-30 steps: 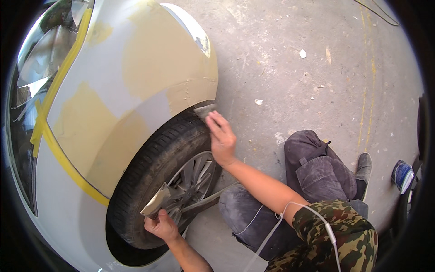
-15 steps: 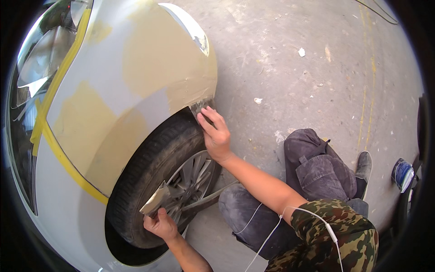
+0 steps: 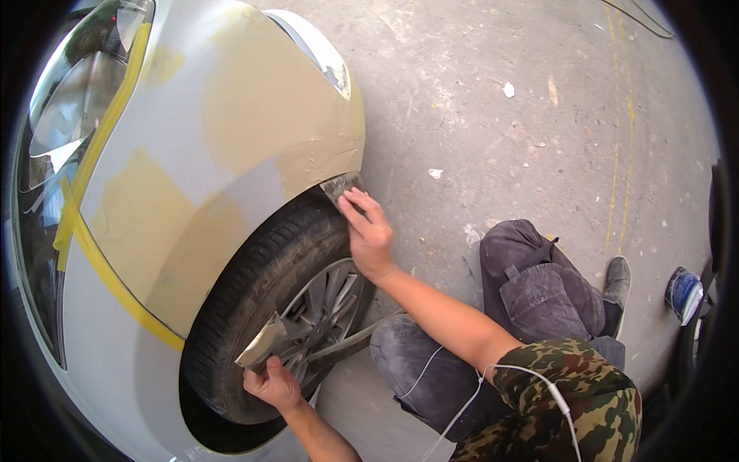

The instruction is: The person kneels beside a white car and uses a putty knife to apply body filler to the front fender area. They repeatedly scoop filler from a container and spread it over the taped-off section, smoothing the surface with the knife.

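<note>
My right hand (image 3: pixel 366 231) holds a thin grey spreader (image 3: pixel 331 189) against the edge of the wheel arch, where beige filler (image 3: pixel 319 162) lies on the car's bodywork (image 3: pixel 127 131). My left hand (image 3: pixel 273 385) grips a flat plate coated in cream paste (image 3: pixel 260 343) in front of the alloy wheel (image 3: pixel 322 308) and black tyre (image 3: pixel 246 273). The panel is grey-white with patchy beige areas, and yellow tape (image 3: pixel 119 296) runs along its seams.
My bent legs in dark trousers (image 3: pixel 543 292) and a shoe (image 3: pixel 618 281) are on the concrete floor (image 3: pixel 493 138). A blue-and-white object (image 3: pixel 683 295) lies at the right rim beside dark shapes. A cable (image 3: pixel 643 23) lies at top right.
Over the last second my right hand and the spreader have moved left onto the arch edge, with little change in the last half second. My left hand stays nearly in place.
</note>
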{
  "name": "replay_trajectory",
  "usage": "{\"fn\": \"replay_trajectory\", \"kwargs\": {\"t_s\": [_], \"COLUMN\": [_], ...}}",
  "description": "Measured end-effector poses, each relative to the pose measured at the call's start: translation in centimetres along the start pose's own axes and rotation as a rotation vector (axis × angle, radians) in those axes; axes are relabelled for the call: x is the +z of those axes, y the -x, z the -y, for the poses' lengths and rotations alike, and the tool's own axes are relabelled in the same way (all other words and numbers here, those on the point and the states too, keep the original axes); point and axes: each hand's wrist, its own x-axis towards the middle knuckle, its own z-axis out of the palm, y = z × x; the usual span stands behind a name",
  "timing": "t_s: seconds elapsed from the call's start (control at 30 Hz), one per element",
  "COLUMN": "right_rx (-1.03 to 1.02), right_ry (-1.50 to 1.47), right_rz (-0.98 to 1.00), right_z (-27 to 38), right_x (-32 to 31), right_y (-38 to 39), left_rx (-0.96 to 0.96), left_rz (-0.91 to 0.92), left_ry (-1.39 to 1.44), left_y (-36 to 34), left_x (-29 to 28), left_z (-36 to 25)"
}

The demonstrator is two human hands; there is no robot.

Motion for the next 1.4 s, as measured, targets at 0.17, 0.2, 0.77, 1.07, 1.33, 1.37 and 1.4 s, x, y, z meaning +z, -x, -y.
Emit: {"fn": "replay_trajectory", "kwargs": {"t_s": [0.17, 0.2, 0.77, 1.07, 1.33, 1.37, 1.4], "right_rx": [0.069, 0.077, 0.182, 0.178, 0.278, 0.27, 0.28], "right_ry": [0.053, 0.048, -0.05, -0.021, -0.05, -0.066, -0.049], "right_rz": [-0.088, -0.098, -0.061, 0.037, -0.067, -0.019, 0.006], "right_z": [-3.1, -3.6, -4.8, -4.8, -7.0, -6.5, -6.1], "right_x": [-1.6, -1.3, 0.2, -0.1, 0.7, 1.4, 1.9], "right_y": [-3.0, -3.8, -4.4, 1.9, -2.2, -1.5, -0.5], "left_rx": [0.002, 0.005, 0.003, 0.001, -0.005, 0.009, 0.013], "left_rz": [0.004, 0.003, 0.012, 0.07, 0.02, 0.044, 0.062], "left_ry": [0.004, 0.005, 0.009, -0.029, -0.033, -0.036, -0.036], "left_y": [0.0, 0.0, 0.1, 0.0, -0.4, -0.3, -0.3], "left_x": [0.0, 0.0, -0.5, -1.1, -0.7, -0.7, -0.7], "left_z": [0.1, 0.2, 0.6, 0.7, 0.9, 0.8, 0.8]}}
